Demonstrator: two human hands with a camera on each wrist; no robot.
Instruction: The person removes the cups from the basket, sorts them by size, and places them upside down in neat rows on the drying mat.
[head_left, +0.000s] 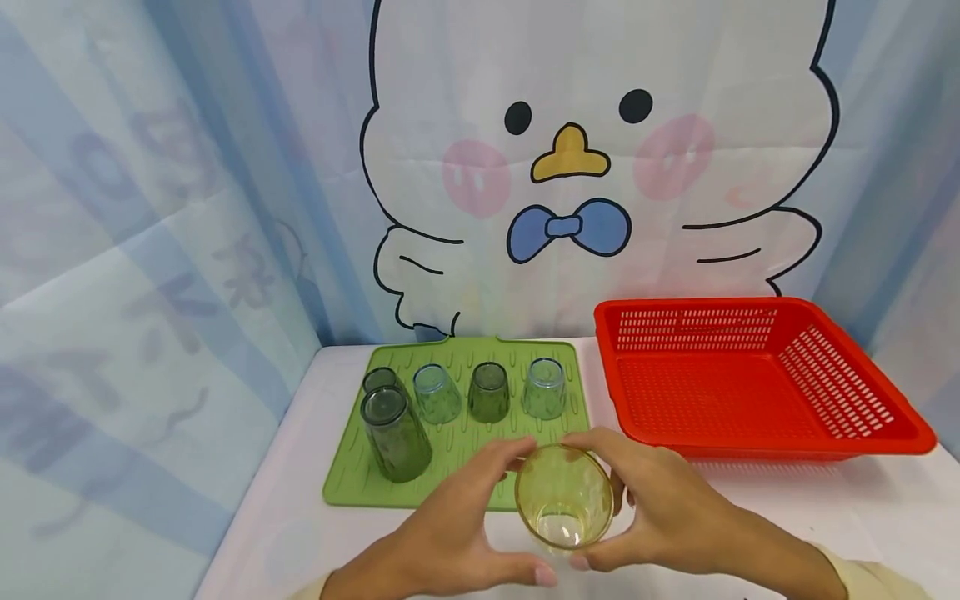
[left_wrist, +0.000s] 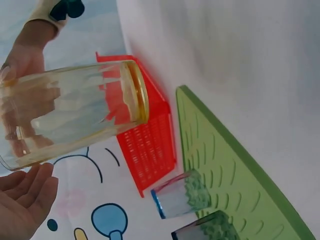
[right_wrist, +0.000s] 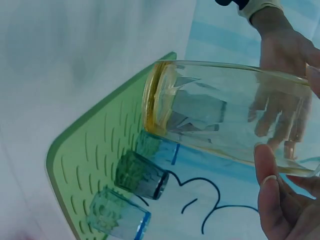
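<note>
A yellow-tinted drinking glass point(head_left: 564, 500) stands upright above the white table, in front of the green mat, its round mouth facing the head camera. My right hand point(head_left: 660, 504) grips its upper part, with thumb and fingers point(right_wrist: 270, 200) on opposite sides in the right wrist view. On the other side, my left hand point(head_left: 457, 525) is spread around the glass, its thumb apart from it. In the left wrist view its fingers point(left_wrist: 32, 195) lie near the rim; I cannot tell whether they touch. The thick base point(right_wrist: 152, 97) hangs clear of the table.
A green drying mat point(head_left: 457, 483) bears several glasses: a tall dark glass point(head_left: 396, 433) at the left, another dark one point(head_left: 381, 379) behind it, then a bluish glass point(head_left: 437, 396), a short dark glass point(head_left: 489, 393) and a clear one point(head_left: 544, 389). A red basket point(head_left: 622, 400) stands at right.
</note>
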